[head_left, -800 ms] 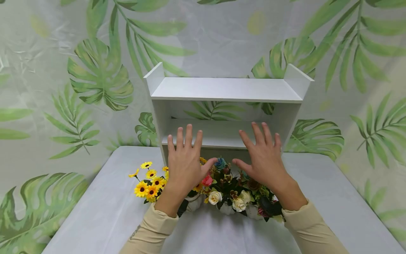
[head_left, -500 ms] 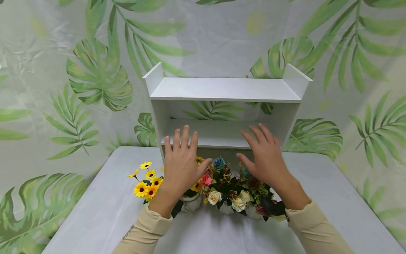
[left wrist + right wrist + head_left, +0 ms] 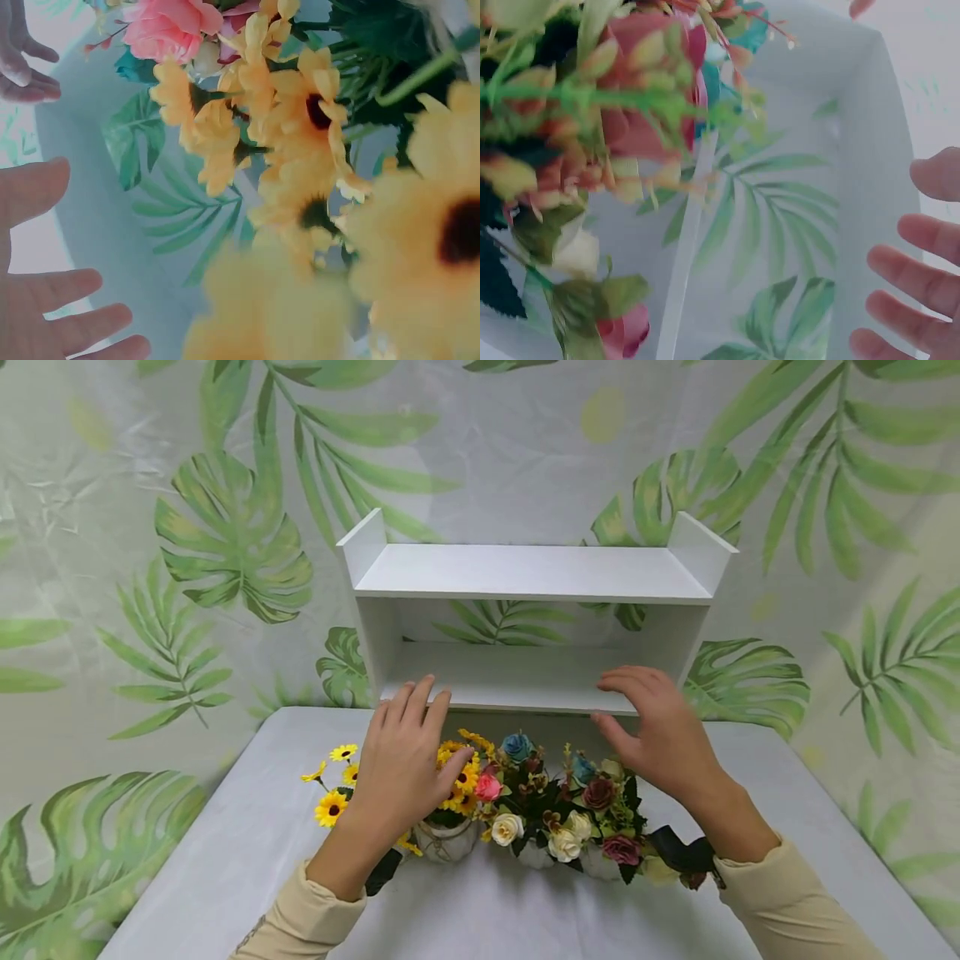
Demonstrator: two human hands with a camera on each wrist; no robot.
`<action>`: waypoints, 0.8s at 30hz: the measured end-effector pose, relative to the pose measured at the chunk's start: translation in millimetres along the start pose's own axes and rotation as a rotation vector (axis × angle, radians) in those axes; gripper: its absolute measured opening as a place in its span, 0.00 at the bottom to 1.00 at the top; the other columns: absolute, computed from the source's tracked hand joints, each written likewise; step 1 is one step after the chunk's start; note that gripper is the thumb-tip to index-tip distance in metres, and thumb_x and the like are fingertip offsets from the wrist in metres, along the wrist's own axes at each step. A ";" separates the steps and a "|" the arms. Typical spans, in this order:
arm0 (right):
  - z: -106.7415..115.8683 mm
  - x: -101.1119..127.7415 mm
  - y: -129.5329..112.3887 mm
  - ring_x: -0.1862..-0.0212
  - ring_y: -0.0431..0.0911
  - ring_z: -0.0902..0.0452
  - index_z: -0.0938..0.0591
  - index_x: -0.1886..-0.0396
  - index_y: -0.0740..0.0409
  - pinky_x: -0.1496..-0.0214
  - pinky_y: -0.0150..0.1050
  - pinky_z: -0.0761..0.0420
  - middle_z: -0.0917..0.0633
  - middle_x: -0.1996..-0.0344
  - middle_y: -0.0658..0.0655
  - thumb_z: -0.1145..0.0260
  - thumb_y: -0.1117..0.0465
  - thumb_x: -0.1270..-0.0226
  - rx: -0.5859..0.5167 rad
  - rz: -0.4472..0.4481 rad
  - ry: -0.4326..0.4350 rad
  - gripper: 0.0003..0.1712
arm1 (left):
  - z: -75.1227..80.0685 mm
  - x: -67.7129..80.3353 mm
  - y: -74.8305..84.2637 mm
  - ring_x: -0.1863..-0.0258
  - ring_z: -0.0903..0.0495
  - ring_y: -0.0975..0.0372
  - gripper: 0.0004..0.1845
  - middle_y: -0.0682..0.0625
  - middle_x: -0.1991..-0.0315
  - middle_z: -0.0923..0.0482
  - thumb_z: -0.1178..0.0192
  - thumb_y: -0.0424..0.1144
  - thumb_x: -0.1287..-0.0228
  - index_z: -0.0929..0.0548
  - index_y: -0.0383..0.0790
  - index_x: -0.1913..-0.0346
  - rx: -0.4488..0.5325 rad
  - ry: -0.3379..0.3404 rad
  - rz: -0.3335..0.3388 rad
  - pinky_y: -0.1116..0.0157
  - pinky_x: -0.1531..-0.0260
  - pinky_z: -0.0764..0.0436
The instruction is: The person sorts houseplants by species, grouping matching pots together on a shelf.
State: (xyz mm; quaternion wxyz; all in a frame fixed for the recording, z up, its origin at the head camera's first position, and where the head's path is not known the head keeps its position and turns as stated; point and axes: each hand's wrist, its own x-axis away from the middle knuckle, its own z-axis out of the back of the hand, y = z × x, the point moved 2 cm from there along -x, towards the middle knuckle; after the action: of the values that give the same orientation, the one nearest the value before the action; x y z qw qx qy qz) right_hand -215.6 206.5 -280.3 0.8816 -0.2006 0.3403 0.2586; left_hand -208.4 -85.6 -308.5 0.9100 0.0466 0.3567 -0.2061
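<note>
The person's 2 hands over a row of potted flowers, in front of a white shelf. The left hand is raised above the yellow sunflowers and hides part of them in the head view. Its fingers are extended, its thumb stands apart, and its grasp is free. In the left wrist view, the thumb and fingertips lie at the left edge, apart from the blooms.

The right hand is raised beyond the right end of the flower row, its fingers slightly bent, its thumb spread, and likewise grasping nothing. In the head view its fingers overlap the right part of the lower board; whether they touch it cannot be told.

The flowers stand on the white tablecloth, near the foot of the shelf. A pale pot bears sunflowers. To its right, a pink rose, a blue rose, a cream rose and a dark red rose crowd together above 2 more partly hidden pots. The beige sleeves end at the wrists. Behind, a grey backdrop carries green leaves.
</note>
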 end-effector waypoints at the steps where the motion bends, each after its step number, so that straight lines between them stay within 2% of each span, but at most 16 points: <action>1: 1.6 0.1 1.8 0.40 0.62 0.27 0.18 0.49 0.66 0.39 0.60 0.28 0.17 0.47 0.65 0.27 0.65 0.41 -0.011 -0.001 0.010 0.20 | 2.2 1.8 -1.4 0.35 0.28 0.45 0.38 0.38 0.32 0.29 0.31 0.58 0.42 0.25 0.37 0.36 0.006 0.001 -0.002 0.45 0.38 0.25; 6: 10.6 0.0 16.2 0.46 0.63 0.24 0.18 0.52 0.69 0.42 0.57 0.28 0.15 0.52 0.68 0.28 0.70 0.42 -0.050 -0.031 0.119 0.17 | 16.6 11.6 -12.7 0.34 0.29 0.43 0.37 0.37 0.31 0.30 0.30 0.55 0.43 0.25 0.36 0.36 0.064 0.000 0.001 0.44 0.39 0.26; 8: 13.5 0.7 24.1 0.49 0.63 0.24 0.17 0.54 0.70 0.44 0.50 0.27 0.15 0.55 0.68 0.29 0.71 0.42 -0.057 -0.071 0.185 0.15 | 23.4 16.6 -20.3 0.33 0.30 0.43 0.36 0.37 0.30 0.31 0.30 0.54 0.43 0.25 0.36 0.36 0.100 -0.010 0.016 0.43 0.39 0.26; 10: 16.3 1.6 32.5 0.51 0.62 0.23 0.17 0.57 0.70 0.47 0.37 0.27 0.15 0.58 0.68 0.31 0.71 0.40 -0.052 -0.131 0.260 0.12 | 31.0 22.6 -29.1 0.33 0.30 0.42 0.36 0.38 0.30 0.32 0.29 0.52 0.43 0.25 0.36 0.36 0.142 -0.018 0.037 0.42 0.39 0.26; 12: 18.7 2.1 41.0 0.52 0.62 0.24 0.18 0.58 0.71 0.50 0.26 0.32 0.17 0.59 0.69 0.32 0.70 0.38 -0.043 -0.197 0.334 0.10 | 38.3 28.7 -37.8 0.33 0.30 0.42 0.36 0.38 0.30 0.31 0.28 0.50 0.44 0.25 0.35 0.36 0.181 -0.018 0.055 0.41 0.40 0.26; 15: 22.0 1.7 53.1 0.51 0.59 0.25 0.20 0.55 0.73 0.50 0.18 0.37 0.20 0.57 0.70 0.33 0.66 0.35 -0.058 -0.319 0.446 0.13 | 48.6 36.3 -50.0 0.34 0.30 0.42 0.35 0.37 0.31 0.31 0.28 0.47 0.44 0.24 0.34 0.37 0.224 -0.005 0.068 0.40 0.41 0.26; 17: 23.4 0.6 61.0 0.49 0.53 0.27 0.22 0.50 0.72 0.49 0.19 0.36 0.22 0.53 0.67 0.33 0.63 0.34 -0.075 -0.424 0.491 0.19 | 53.3 40.4 -57.5 0.35 0.30 0.42 0.34 0.37 0.31 0.30 0.28 0.45 0.44 0.24 0.33 0.37 0.246 0.001 0.074 0.41 0.43 0.25; 19: 23.3 -0.9 69.0 0.45 0.49 0.29 0.26 0.42 0.68 0.46 0.23 0.33 0.24 0.46 0.64 0.33 0.59 0.34 -0.116 -0.527 0.494 0.25 | 56.6 44.2 -64.7 0.35 0.30 0.42 0.32 0.37 0.31 0.31 0.28 0.42 0.44 0.24 0.34 0.37 0.265 0.002 0.083 0.41 0.44 0.24; 22: 20.7 -4.4 81.4 0.37 0.49 0.31 0.34 0.30 0.60 0.38 0.36 0.29 0.28 0.34 0.59 0.35 0.53 0.32 -0.168 -0.655 0.388 0.35 | 58.9 49.7 -74.8 0.35 0.30 0.42 0.31 0.38 0.31 0.31 0.29 0.40 0.43 0.24 0.35 0.37 0.286 -0.006 0.102 0.40 0.45 0.24; 24: 17.6 -6.5 89.2 0.31 0.56 0.34 0.41 0.25 0.58 0.32 0.49 0.28 0.33 0.28 0.61 0.39 0.51 0.30 -0.209 -0.694 0.270 0.39 | 59.2 53.5 -81.1 0.35 0.30 0.41 0.30 0.38 0.31 0.31 0.29 0.39 0.44 0.24 0.36 0.38 0.295 -0.008 0.111 0.39 0.45 0.25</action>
State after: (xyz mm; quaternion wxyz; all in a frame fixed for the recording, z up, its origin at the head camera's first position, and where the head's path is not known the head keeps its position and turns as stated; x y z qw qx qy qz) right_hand -263.9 283.8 -279.5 0.8388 -0.4248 0.3368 -0.0508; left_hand -168.8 -191.5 -295.4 0.9048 0.1984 0.3157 -0.2057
